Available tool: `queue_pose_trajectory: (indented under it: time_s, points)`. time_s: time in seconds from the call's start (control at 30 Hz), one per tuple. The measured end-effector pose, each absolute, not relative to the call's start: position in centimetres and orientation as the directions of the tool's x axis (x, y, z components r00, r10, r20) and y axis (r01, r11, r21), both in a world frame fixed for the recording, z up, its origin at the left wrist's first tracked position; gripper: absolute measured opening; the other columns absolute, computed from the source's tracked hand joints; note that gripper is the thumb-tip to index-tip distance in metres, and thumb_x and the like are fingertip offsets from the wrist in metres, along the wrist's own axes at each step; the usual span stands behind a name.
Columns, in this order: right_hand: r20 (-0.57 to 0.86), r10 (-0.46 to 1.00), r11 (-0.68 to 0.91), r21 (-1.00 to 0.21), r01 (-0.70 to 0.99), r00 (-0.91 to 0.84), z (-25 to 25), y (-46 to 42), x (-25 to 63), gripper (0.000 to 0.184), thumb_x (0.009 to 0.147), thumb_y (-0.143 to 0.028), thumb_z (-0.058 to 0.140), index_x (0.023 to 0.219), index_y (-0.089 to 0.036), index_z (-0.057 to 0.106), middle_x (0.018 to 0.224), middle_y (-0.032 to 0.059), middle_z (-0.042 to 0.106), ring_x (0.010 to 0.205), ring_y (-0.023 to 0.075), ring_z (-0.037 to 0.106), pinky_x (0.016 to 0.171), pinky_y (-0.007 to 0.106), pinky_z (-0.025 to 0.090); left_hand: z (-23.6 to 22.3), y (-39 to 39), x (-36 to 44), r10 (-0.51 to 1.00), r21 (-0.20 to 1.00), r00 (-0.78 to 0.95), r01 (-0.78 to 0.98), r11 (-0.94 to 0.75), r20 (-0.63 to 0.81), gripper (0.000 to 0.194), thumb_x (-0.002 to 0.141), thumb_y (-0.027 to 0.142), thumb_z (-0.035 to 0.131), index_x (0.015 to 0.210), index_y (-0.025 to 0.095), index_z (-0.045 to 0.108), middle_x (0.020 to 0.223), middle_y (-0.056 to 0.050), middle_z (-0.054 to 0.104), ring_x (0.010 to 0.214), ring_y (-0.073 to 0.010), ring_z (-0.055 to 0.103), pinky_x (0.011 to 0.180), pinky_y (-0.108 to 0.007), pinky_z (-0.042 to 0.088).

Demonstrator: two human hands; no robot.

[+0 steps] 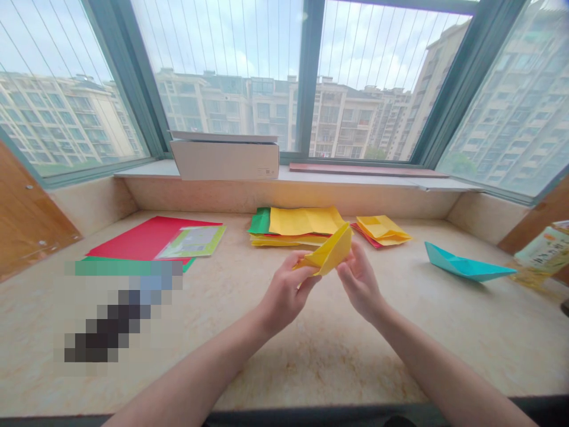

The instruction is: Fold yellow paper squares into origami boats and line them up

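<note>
A folded yellow paper piece [329, 252] is held up above the marble counter [311, 350], between both hands. My left hand [287, 293] pinches its lower left corner with thumb and fingers closed on the paper. My right hand [359, 281] grips its right side, fingers curled around the fold. Behind the hands lies a stack of coloured sheets [297, 225], yellow on top with green and red beneath. A second folded yellow piece [383, 230] rests to the right of that stack.
A teal paper boat [464, 265] sits on the counter at right. Red and green sheets [151, 240] lie at left, beside a blurred patch. A white box [226, 157] stands on the window ledge. A printed packet [544, 252] is at the far right edge.
</note>
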State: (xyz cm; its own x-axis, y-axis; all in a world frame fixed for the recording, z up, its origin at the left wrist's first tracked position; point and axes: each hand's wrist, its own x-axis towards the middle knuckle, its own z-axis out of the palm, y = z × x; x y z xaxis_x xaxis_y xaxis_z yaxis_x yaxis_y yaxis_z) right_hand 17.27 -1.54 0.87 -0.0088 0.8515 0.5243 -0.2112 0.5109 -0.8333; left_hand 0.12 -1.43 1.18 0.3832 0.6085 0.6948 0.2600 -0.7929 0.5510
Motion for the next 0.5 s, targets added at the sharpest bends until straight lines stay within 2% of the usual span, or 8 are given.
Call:
queue_pose_trajectory:
  time_s: [0.1,0.2,0.3,0.4,0.5]
  points:
    - [0.460,0.882,0.428,-0.872,-0.238,-0.101,0.97,-1.43,17.12,0.036,0.079,-0.043,0.076,0.106,-0.025,0.060,0.104,0.0061,0.071,0.097,0.0229,0.067,0.084,0.037,0.054,1.28,-1.30,0.10,0.695,0.653,0.293,0.239,-0.718,0.657,0.019,0.091,0.023,0.060,0.111,0.023,0.062,0.108,-0.006,0.064,0.098,-0.0197,0.063,0.089,-0.036,0.051]
    - [0.437,0.895,0.403,-0.878,-0.257,-0.088,0.85,-1.18,17.22,0.026,0.082,-0.037,0.074,0.101,-0.023,0.065,0.106,0.0061,0.073,0.098,0.0222,0.068,0.089,0.038,0.052,1.11,-1.24,0.12,0.790,0.780,0.217,0.153,-0.607,0.573,0.041,0.086,0.029,0.068,0.121,0.024,0.047,0.101,-0.004,0.067,0.088,-0.0173,0.065,0.080,-0.032,0.052]
    - [0.409,0.908,0.375,-0.888,-0.265,-0.088,0.80,-1.03,17.36,0.027,0.080,-0.037,0.076,0.101,-0.022,0.066,0.107,0.0059,0.073,0.097,0.0219,0.068,0.089,0.038,0.053,0.90,-1.11,0.00,0.856,0.873,0.264,0.087,-0.480,0.445,0.055,0.083,0.038,0.071,0.127,0.022,0.041,0.086,-0.001,0.067,0.073,-0.0153,0.065,0.067,-0.027,0.050]
    - [0.393,0.914,0.356,-0.896,-0.265,-0.101,0.80,-1.15,17.33,0.028,0.079,-0.038,0.077,0.099,-0.021,0.067,0.099,0.0050,0.074,0.090,0.0209,0.069,0.083,0.036,0.055,0.79,-0.95,-0.23,0.871,0.931,0.398,0.096,-0.352,0.288,0.048,0.085,0.048,0.066,0.118,0.016,0.053,0.078,-0.002,0.067,0.066,-0.0154,0.065,0.058,-0.024,0.047]
    - [0.390,0.914,0.357,-0.904,-0.236,-0.112,0.77,-1.35,17.22,0.026,0.079,-0.039,0.076,0.094,-0.020,0.066,0.088,0.0040,0.073,0.077,0.0192,0.067,0.068,0.032,0.055,0.66,-0.83,-0.26,0.844,0.955,0.505,0.116,-0.273,0.180,0.047,0.089,0.057,0.055,0.098,0.011,0.064,0.084,-0.009,0.070,0.069,-0.0185,0.068,0.057,-0.025,0.049]
